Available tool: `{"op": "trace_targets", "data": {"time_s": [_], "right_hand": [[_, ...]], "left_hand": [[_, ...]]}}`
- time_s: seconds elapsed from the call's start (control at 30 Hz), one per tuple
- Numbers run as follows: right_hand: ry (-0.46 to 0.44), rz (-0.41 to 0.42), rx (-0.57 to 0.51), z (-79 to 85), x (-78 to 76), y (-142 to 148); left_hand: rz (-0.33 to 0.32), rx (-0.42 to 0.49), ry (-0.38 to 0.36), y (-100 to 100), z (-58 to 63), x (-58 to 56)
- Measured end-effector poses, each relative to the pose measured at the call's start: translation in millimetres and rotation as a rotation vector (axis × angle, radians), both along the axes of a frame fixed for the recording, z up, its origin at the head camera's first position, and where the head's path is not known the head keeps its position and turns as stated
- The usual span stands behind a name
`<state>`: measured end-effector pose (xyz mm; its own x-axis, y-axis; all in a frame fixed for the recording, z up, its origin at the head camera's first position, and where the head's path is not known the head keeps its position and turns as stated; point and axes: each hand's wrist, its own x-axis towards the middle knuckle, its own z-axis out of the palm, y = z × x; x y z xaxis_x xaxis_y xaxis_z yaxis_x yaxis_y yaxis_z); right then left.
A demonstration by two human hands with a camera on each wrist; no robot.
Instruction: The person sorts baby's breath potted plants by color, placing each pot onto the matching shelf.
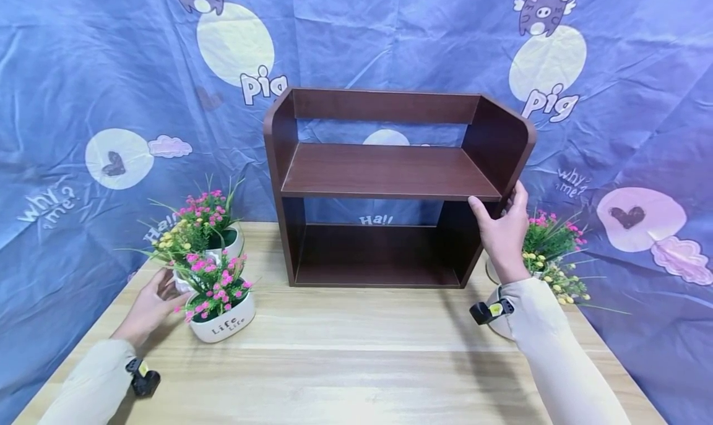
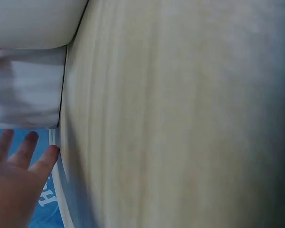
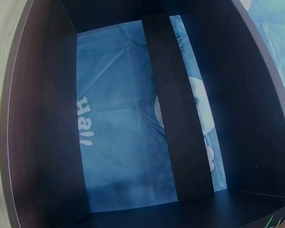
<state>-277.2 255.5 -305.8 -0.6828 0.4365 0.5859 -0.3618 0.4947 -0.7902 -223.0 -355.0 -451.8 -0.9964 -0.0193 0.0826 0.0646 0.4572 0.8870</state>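
A dark brown two-tier desktop shelf (image 1: 390,168) stands upright at the middle of the table. My right hand (image 1: 504,233) grips its right side panel, thumb at the front edge and fingers around the outer face. Over on the left, my left hand (image 1: 153,304) is beside a white pot (image 2: 28,90) of yellow flowers, with fingers extended and spread along its side. Just in front sits a white oval pot (image 1: 225,323) lettered "Life", holding pink flowers (image 1: 214,283). The right wrist view looks into the shelf's dark inside (image 3: 42,114).
Behind the left pots stands another white pot (image 1: 234,242) with pink flowers. Right of the shelf, more potted flowers (image 1: 551,261) are partly covered by my right forearm. A blue printed cloth (image 1: 356,29) hangs behind the light wooden table (image 1: 345,344).
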Motion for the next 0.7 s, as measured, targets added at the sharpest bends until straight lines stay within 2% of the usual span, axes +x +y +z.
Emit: {"op": "trace_targets", "data": {"time_s": [0.23,0.33,0.57,0.7], "right_hand": [[0.001,0.001,0.008,-1.3,-0.5,1.6],[0.004,0.006,0.004,-0.9,-0.6,1.1],[-0.014,0.014,-0.004,-1.0,1.4,-0.8],[-0.022,0.002,-0.002,-0.5,1.5,-0.2]], "left_hand": [[0.000,-0.026,0.065,1.5,-3.4,-7.1],[0.000,-0.036,0.067,-0.1,-3.1,-7.2],[0.014,-0.065,-0.003,-3.5,-0.2,-6.3],[0.018,-0.046,-0.026,-4.0,-0.7,-6.3]]}}
